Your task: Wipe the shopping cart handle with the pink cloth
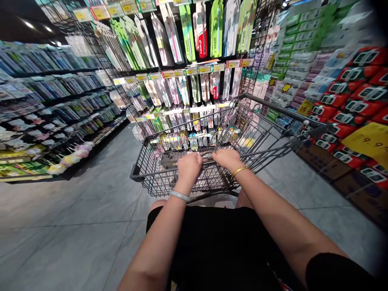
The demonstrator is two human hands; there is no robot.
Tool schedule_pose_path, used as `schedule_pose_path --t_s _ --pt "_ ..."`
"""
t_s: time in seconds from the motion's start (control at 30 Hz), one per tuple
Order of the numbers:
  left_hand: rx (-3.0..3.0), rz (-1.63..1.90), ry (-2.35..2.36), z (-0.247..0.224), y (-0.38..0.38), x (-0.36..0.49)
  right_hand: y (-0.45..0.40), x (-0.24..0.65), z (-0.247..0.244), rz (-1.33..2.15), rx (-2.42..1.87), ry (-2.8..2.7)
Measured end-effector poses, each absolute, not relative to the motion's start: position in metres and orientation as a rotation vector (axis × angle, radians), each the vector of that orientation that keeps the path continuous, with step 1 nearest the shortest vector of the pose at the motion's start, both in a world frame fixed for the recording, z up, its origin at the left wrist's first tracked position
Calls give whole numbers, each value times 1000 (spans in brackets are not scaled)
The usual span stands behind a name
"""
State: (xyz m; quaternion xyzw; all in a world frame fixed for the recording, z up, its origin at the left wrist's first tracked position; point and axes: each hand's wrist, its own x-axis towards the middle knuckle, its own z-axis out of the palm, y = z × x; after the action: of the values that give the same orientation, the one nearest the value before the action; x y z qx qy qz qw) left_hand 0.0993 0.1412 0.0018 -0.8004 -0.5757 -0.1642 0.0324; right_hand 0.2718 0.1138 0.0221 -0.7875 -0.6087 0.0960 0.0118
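Observation:
A dark wire shopping cart (154, 173) stands in front of my body, with a basket at the left and a longer frame reaching to the right. My left hand (189, 166), with a pale bangle at the wrist, is closed in a fist over the near part of the cart. Just to its right my right hand (226, 159), with a gold bracelet, is also closed there. The fingers of both curl away from view, and what they grip is mostly hidden under them.
Ahead is a rack of hanging toothbrush packs (216, 30) with a price strip (182, 72). Shelves of packets (66, 85) line the left aisle. Stacked red packs (333, 107) and a yellow price sign (368, 139) stand at the right. Grey floor tiles (91, 210) show at the left.

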Motion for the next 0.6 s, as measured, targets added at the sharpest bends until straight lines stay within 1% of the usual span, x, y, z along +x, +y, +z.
schedule_pose_path --t_s 0.13,0.27,0.43,0.53,0.6 --pt "-2528 -547 -1622 2 128 137 110 273 23 266 -2434 -1937" --pt "-2536 -483 -1588 2 136 109 107 273 22 229 -2389 -1967" --pt "-2353 -420 -1798 1 153 58 110 270 19 269 -2388 -1926" --pt "-2285 -438 -1919 1 153 64 111 268 21 282 -2381 -1918" --pt "-2339 -489 -1864 1 148 81 111 267 24 264 -2373 -1925"
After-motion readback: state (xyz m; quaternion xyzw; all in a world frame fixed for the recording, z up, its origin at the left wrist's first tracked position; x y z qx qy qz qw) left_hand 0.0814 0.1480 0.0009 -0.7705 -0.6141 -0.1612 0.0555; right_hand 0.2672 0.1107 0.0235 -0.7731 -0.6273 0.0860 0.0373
